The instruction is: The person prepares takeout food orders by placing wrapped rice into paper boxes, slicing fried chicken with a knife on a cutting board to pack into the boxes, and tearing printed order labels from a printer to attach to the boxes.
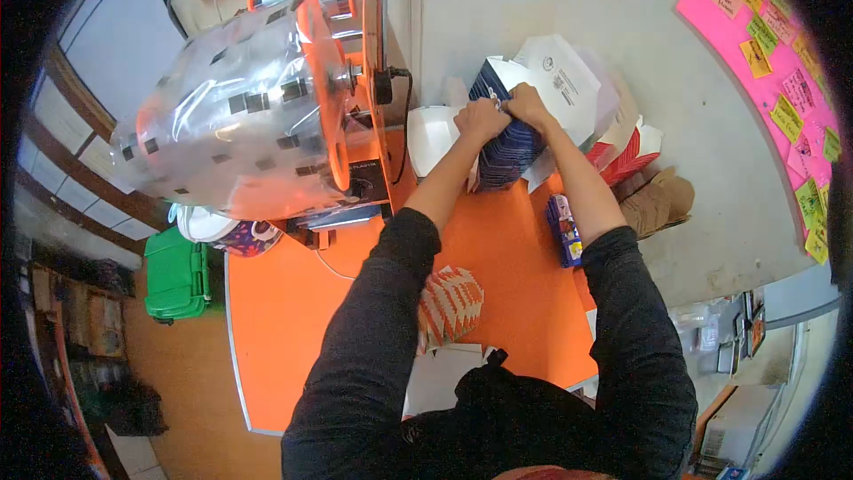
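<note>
A tall stack of nested blue paper food boxes (510, 160) with white insides stands at the back of the orange table (524, 240). My left hand (481, 119) is closed on the stack's top edge. Beside it, my right hand (528, 107) has its fingers curled over the same edge. The fingertips of both hands are partly hidden. Behind the stack leans a large white printed carton (558, 80), and a white box (431, 138) stands to its left.
A roll of clear printed film (231, 116) hangs on an orange machine at left. Red cartons (629, 158), brown cardboard pieces (659, 203) and a purple pack (563, 229) lie at right. A red-striped paper stack (451, 304) sits nearer me. A green bin (174, 276) stands beyond the table's left edge.
</note>
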Demonstrator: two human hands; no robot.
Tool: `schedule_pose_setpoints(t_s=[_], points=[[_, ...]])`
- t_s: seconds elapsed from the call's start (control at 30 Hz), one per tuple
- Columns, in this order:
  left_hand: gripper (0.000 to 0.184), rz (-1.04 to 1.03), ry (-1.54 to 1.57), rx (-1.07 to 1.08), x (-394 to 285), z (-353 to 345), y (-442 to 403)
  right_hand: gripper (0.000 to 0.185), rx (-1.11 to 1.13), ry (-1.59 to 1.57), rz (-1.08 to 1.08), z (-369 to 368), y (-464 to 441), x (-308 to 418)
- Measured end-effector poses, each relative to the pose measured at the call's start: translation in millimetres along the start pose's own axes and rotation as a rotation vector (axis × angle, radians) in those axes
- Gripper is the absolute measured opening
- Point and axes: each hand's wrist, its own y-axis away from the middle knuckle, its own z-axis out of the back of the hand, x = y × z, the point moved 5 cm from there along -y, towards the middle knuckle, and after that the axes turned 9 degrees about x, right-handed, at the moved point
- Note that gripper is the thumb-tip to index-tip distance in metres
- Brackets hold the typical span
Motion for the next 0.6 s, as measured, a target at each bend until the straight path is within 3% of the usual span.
schedule_pose_setpoints(t_s=[0.03,0.1,0.23,0.27,0.3,0.53,0.6], points=[[0.036,0.0,0.004,0.002,0.8,-4.7,5.5,0.032,0.003,0.003,-0.002,0.2,3.4,0.7],[0.059,-0.098,-0.067,-0.008,4.1,-13.6,19.2,0.035,0.232,-0.096,-0.157,-13.9,4.7,-1.6],[0.064,-0.031,-0.183,-0.015,4.7,-8.5,36.1,0.035,0.162,-0.031,-0.144,-27.1,-26.1,8.9],[0.068,-0.059,-0.226,-0.027,7.5,-10.5,34.6,0.03,0.072,0.062,-0.061,-27.2,-30.6,21.7],[0.068,-0.06,-0.224,-0.036,11.2,-12.1,32.2,0.025,-0.023,0.115,-0.109,-29.6,-28.7,25.0],[0.077,-0.096,-0.38,0.001,11.5,-12.0,37.5,0.023,-0.09,0.081,0.113,-29.1,-2.9,31.4],[0.08,-0.152,-0.348,-0.095,8.7,-10.8,39.9,0.023,-0.147,0.096,0.182,-27.2,1.7,30.9]])
